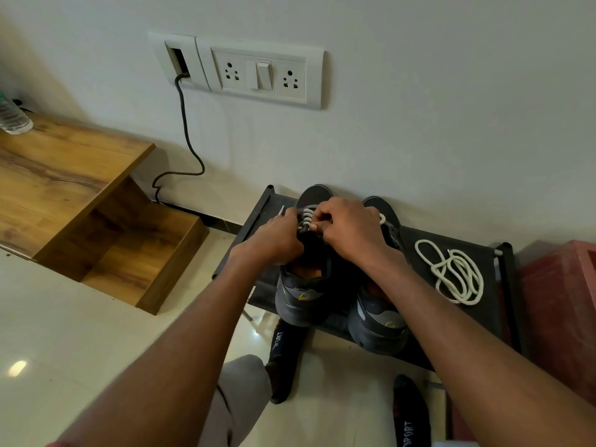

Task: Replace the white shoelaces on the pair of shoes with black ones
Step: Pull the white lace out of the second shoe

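Note:
Two dark grey shoes stand side by side on a black rack (pixel 477 295), toes to the wall. The left shoe (pixel 301 295) still carries a white lace (pixel 306 217) through its upper eyelets. My left hand (pixel 277 237) grips the lace on the shoe's left side, and a white lace end pokes out past its knuckles. My right hand (pixel 348 230) pinches the lace at the middle of the eyelets. The right shoe (pixel 377 324) lies partly under my right forearm. A loose white lace (pixel 451 272) lies coiled on the rack to the right.
A wooden stepped shelf (pixel 80 195) stands at the left with a plastic bottle (pixel 13 116) on it. A black cable (pixel 187 133) hangs from the wall socket panel (pixel 258 72). A red crate (pixel 561 317) sits right of the rack. My feet in black socks (pixel 283 356) rest on the tiled floor.

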Motion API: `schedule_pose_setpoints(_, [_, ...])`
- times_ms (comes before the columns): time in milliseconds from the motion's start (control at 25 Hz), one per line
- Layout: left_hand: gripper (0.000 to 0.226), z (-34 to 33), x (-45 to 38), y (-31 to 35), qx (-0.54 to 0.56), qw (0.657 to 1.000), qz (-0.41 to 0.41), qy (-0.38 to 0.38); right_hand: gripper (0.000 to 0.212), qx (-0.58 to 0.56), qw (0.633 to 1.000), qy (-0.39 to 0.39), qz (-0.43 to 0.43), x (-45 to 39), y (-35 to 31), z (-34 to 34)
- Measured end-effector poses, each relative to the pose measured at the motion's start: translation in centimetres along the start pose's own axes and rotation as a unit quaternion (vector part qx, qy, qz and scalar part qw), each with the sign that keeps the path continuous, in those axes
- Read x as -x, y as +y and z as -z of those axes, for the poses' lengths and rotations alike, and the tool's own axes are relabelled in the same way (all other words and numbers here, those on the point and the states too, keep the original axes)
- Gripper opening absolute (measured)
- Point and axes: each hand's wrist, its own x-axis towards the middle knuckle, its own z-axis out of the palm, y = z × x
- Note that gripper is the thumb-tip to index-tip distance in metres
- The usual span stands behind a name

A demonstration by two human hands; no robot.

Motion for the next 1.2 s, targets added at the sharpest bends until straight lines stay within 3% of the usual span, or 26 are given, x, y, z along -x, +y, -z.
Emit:
schedule_pose_setpoints(80, [0.070, -0.3, 0.0, 0.4, -0.017, 1.000, -0.002, -0.006, 0.012, 0.000, 1.000, -0.006, -0.001, 0.0, 0.1, -0.2])
schedule_pose_setpoints(360, [0.064, -0.9, -0.6, 1.0, -0.024, 0.999, -0.019, -0.013, 0.007, 0.037, 0.998, -0.004, 0.050, 0.1, 1.4, -0.1])
schedule_pose_setpoints(600, [0.054, -2.0, -0.8, 1.6, -0.049, 0.999, -0.007, 0.014, 0.010, 0.039, 0.998, 0.047, 0.017, 0.4, 1.4, -0.8])
schedule_pose_setpoints(800, [0.056, -1.8, -1.1, 1.3, -0.037, 0.999, -0.007, 0.012, 0.011, -0.010, 0.995, 0.075, -0.062, 0.1, 1.4, -1.0])
schedule_pose_setpoints(880, [0.055, -1.5, -1.3, 0.9, -0.025, 1.000, -0.001, 0.007, 0.012, -0.045, 0.995, 0.059, -0.072, -0.1, 1.6, -0.6])
schedule_pose_setpoints(1040, [0.046, -1.0, -1.6, 0.4, 0.013, 1.000, 0.009, 0.000, 0.010, -0.056, 0.998, 0.020, 0.011, -0.1, 1.3, 0.2])
schedule_pose_setpoints(1200, [0.048, -1.3, -1.8, 0.5, 0.011, 1.000, 0.015, -0.011, 0.006, -0.010, 0.999, 0.024, -0.025, -0.5, 0.9, -0.1])
